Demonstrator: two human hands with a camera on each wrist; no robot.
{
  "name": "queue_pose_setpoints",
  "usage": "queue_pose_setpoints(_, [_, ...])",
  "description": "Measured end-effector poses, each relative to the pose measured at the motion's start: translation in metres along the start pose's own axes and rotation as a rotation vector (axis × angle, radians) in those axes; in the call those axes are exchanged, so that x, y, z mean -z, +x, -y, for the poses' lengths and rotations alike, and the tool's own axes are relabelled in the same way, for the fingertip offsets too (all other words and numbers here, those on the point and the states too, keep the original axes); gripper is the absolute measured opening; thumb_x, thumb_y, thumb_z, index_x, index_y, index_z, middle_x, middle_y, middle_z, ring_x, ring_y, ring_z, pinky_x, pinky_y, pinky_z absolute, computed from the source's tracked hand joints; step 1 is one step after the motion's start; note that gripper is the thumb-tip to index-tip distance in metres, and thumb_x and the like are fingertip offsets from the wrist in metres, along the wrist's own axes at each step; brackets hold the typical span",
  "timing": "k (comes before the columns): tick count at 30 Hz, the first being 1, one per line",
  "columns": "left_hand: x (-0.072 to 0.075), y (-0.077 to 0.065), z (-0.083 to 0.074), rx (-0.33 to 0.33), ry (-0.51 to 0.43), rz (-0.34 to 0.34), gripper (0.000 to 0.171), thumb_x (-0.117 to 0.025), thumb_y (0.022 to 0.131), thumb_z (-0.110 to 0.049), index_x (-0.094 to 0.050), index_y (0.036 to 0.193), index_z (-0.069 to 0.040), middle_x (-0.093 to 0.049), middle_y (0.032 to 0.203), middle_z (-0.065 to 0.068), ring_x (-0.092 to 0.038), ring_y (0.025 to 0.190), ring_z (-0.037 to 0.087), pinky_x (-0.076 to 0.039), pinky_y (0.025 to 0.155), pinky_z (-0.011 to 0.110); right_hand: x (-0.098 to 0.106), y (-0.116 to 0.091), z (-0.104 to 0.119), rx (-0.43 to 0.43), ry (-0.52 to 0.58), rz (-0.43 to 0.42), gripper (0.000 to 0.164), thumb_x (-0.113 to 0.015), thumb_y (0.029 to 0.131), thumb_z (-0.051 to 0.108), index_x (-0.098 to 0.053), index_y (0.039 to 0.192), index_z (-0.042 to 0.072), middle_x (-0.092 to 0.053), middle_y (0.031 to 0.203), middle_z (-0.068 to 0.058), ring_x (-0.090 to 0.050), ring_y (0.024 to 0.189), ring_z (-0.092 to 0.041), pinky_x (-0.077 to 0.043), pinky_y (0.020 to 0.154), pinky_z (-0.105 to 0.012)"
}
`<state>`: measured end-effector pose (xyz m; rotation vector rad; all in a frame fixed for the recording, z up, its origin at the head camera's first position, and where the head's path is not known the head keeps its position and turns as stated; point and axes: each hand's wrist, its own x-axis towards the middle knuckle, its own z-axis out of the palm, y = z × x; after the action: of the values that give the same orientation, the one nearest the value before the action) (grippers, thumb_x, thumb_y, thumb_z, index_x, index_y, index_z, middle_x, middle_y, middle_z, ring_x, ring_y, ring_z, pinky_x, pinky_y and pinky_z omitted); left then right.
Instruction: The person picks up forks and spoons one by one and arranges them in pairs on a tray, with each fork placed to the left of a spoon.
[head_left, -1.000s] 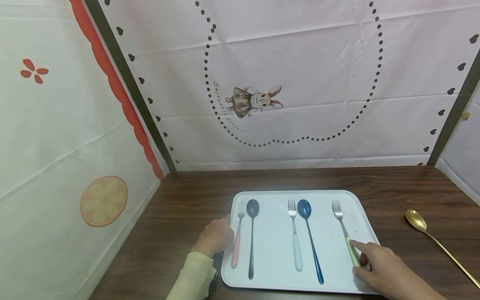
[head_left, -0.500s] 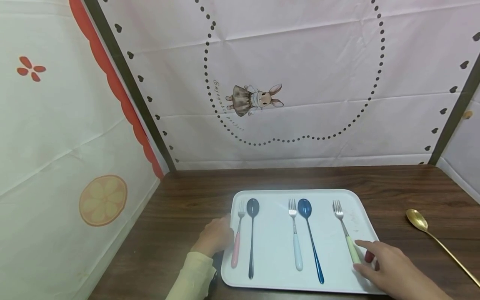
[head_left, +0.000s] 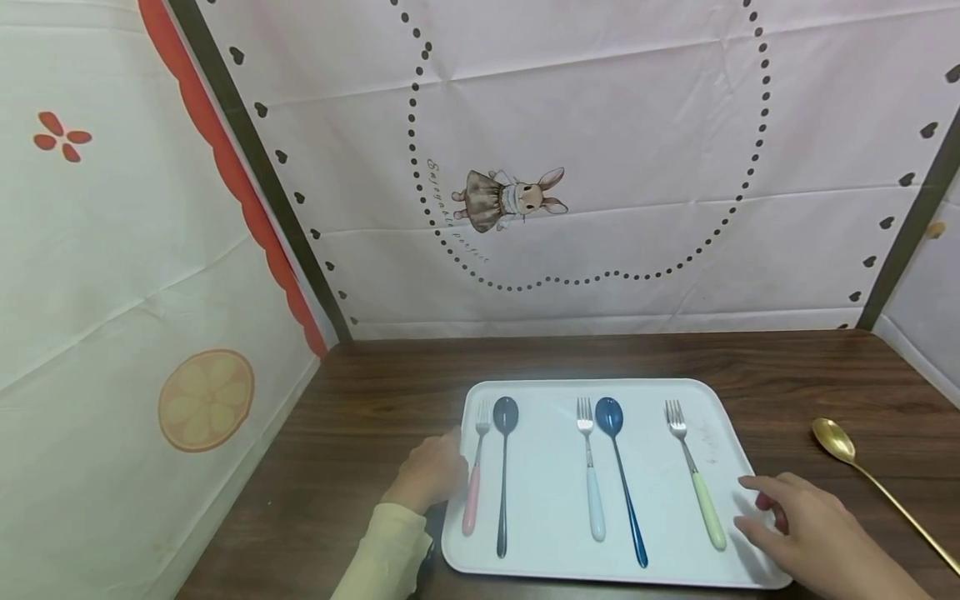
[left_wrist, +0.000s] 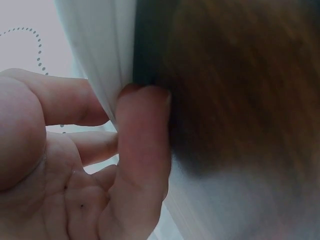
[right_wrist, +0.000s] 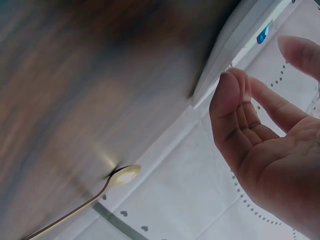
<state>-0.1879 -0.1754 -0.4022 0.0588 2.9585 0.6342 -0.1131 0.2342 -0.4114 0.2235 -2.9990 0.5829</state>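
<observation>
A white tray (head_left: 555,467) lies on the wooden table. My left hand (head_left: 427,471) grips its left edge; the left wrist view shows fingers on both sides of the rim. Beside that hand lie a pink-handled fork (head_left: 472,500) and a dark grey spoon (head_left: 503,475). Mid-tray are a light-blue-handled fork (head_left: 592,492) and a blue spoon (head_left: 626,492). A green-handled fork (head_left: 705,504) rests at the right. Over the tray's right edge hovers my right hand (head_left: 813,529), fingers loosely bent and holding nothing, apart from the green-handled fork.
A gold spoon (head_left: 843,454) lies on the table (head_left: 795,375) to the right of the tray, beyond my right hand. Printed white cloth (head_left: 637,150) walls off the back and both sides.
My right hand has let go of the green-handled fork and moved right, away from it. The fork stays on the tray. My left hand keeps its grip on the tray.
</observation>
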Motion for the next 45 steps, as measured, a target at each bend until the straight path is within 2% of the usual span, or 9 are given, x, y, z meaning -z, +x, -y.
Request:
queue_pose_setpoints(3, [0.000, 0.000, 0.000, 0.000, -0.004, 0.001, 0.034, -0.047, 0.085, -0.012, -0.051, 0.117, -0.001, -0.053, 0.081, 0.009, -0.050, 0.063, 0.022, -0.046, 0.053, 0.039, 0.000, -0.002, -0.005, 0.019, -0.015, -0.030, 0.043, -0.076, 0.071, 0.027, -0.065, 0.105, 0.003, -0.050, 0.072, 0.001, -0.045, 0.063, -0.013, -0.041, 0.052, -0.034])
queue_pose_setpoints(8, [0.000, -0.001, 0.000, -0.006, -0.007, -0.001, 0.034, -0.048, 0.086, -0.012, -0.051, 0.117, -0.001, -0.053, 0.081, 0.008, -0.050, 0.063, 0.021, -0.046, 0.053, 0.039, 0.000, -0.002, -0.011, -0.016, -0.018, -0.011, 0.047, -0.076, 0.071, 0.029, -0.064, 0.106, 0.001, -0.049, 0.073, 0.000, -0.044, 0.062, -0.013, -0.040, 0.052, -0.034])
queue_pose_setpoints(15, [0.000, 0.000, 0.000, -0.009, 0.001, 0.000, 0.033, -0.047, 0.086, -0.012, -0.051, 0.117, 0.000, -0.053, 0.081, 0.009, -0.050, 0.064, 0.022, -0.046, 0.054, 0.039, 0.004, -0.002, -0.016, -0.027, -0.035, -0.049, 0.048, -0.077, 0.069, 0.032, -0.065, 0.104, 0.000, -0.052, 0.075, -0.002, -0.046, 0.063, -0.014, -0.043, 0.053, -0.037])
queue_pose_setpoints(18, [-0.001, 0.000, 0.001, -0.011, 0.005, -0.004, 0.033, -0.047, 0.086, -0.012, -0.051, 0.116, 0.000, -0.053, 0.081, 0.009, -0.050, 0.063, 0.022, -0.046, 0.054, 0.039, 0.005, -0.002, -0.020, -0.019, -0.045, -0.075, 0.050, -0.077, 0.069, 0.034, -0.065, 0.103, -0.001, -0.058, 0.083, -0.008, -0.050, 0.068, -0.018, -0.046, 0.056, -0.043])
queue_pose_setpoints(22, [-0.001, 0.000, 0.001, -0.009, 0.006, -0.007, 0.032, -0.047, 0.085, -0.012, -0.052, 0.115, 0.000, -0.053, 0.079, 0.009, -0.050, 0.062, 0.022, -0.046, 0.053, 0.039, 0.006, -0.003, -0.024, -0.002, -0.052, -0.098, 0.051, -0.077, 0.068, 0.034, -0.065, 0.103, -0.001, -0.060, 0.092, -0.017, -0.055, 0.077, -0.031, -0.046, 0.061, -0.052])
queue_pose_setpoints(25, [-0.001, 0.000, 0.001, -0.005, 0.002, -0.006, 0.033, -0.047, 0.085, -0.012, -0.052, 0.115, 0.000, -0.053, 0.079, 0.009, -0.050, 0.062, 0.022, -0.046, 0.053, 0.039, 0.006, -0.003, -0.027, -0.001, -0.054, -0.098, 0.050, -0.077, 0.068, 0.033, -0.065, 0.103, -0.001, -0.060, 0.092, -0.021, -0.055, 0.082, -0.039, -0.046, 0.063, -0.055])
queue_pose_setpoints(28, [-0.001, 0.000, 0.000, -0.002, 0.002, -0.006, 0.034, -0.047, 0.085, -0.012, -0.051, 0.116, 0.000, -0.053, 0.080, 0.009, -0.050, 0.063, 0.022, -0.046, 0.054, 0.039, 0.006, -0.002, -0.029, -0.006, -0.059, -0.094, 0.049, -0.077, 0.068, 0.033, -0.066, 0.102, -0.001, -0.060, 0.092, -0.022, -0.054, 0.083, -0.041, -0.045, 0.063, -0.056])
queue_pose_setpoints(37, [-0.001, 0.000, 0.000, -0.006, 0.002, -0.004, 0.034, -0.047, 0.085, -0.012, -0.051, 0.116, 0.000, -0.053, 0.081, 0.009, -0.050, 0.064, 0.022, -0.046, 0.054, 0.039, 0.009, -0.001, -0.033, -0.033, -0.075, -0.072, 0.052, -0.077, 0.068, 0.033, -0.064, 0.102, -0.004, -0.059, 0.091, -0.024, -0.056, 0.076, -0.036, -0.048, 0.059, -0.053])
queue_pose_setpoints(45, [-0.001, 0.001, 0.000, -0.001, 0.026, -0.010, 0.033, -0.048, 0.085, -0.013, -0.052, 0.115, 0.000, -0.054, 0.082, 0.010, -0.051, 0.065, 0.023, -0.047, 0.057, 0.042, 0.010, -0.001, -0.037, -0.053, -0.114, -0.080, 0.053, -0.077, 0.068, 0.034, -0.064, 0.100, -0.006, -0.056, 0.090, -0.029, -0.055, 0.078, -0.041, -0.048, 0.061, -0.056])
